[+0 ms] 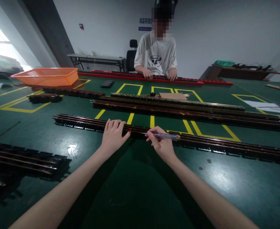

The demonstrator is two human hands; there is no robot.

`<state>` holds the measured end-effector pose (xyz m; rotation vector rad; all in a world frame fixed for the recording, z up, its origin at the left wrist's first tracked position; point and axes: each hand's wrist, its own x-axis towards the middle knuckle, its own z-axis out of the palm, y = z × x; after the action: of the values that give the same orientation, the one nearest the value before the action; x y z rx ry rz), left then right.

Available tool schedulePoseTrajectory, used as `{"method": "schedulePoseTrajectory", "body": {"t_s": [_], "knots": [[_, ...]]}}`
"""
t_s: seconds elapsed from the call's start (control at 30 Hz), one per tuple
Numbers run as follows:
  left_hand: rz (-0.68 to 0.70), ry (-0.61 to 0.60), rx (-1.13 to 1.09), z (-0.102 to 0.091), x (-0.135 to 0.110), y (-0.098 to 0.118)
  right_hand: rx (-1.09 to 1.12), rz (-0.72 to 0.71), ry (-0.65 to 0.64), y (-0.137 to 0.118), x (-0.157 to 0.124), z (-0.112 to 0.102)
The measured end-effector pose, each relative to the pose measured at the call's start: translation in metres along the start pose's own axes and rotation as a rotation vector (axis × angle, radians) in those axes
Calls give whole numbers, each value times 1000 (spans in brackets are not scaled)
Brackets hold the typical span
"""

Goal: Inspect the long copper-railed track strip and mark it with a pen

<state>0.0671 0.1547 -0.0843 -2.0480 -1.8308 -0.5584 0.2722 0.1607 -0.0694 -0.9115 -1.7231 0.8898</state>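
Observation:
A long black strip [201, 144] with copper-coloured rods along it lies across the green table in front of me. My left hand [114, 133] rests over this strip, fingers bent across its top and thumb on the near side toward the right. Just to the right, my right hand [162, 144] is closed around a screwdriver [166, 136] with a clear purplish handle and a brass-coloured end. Its thin shaft points left toward the strip between my hands. The tip is too small to make out against the dark strip.
Behind the strip lie more rodded black strips [178, 111] and a piece of cardboard [173, 96]. An orange basket [46, 77] stands at the back left. Dark strips [23, 159] lie at the near left, white paper [268, 106] at the right. Opposite, a person [156, 54] handles a red strip [192, 81].

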Motion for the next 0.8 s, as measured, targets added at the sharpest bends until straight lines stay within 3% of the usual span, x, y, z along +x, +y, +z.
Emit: {"method": "schedulePoseTrajectory", "body": {"t_s": [0.8], "knots": [[37,-24,6,-1,0,0,-3,38,4,0,0,1]]}}
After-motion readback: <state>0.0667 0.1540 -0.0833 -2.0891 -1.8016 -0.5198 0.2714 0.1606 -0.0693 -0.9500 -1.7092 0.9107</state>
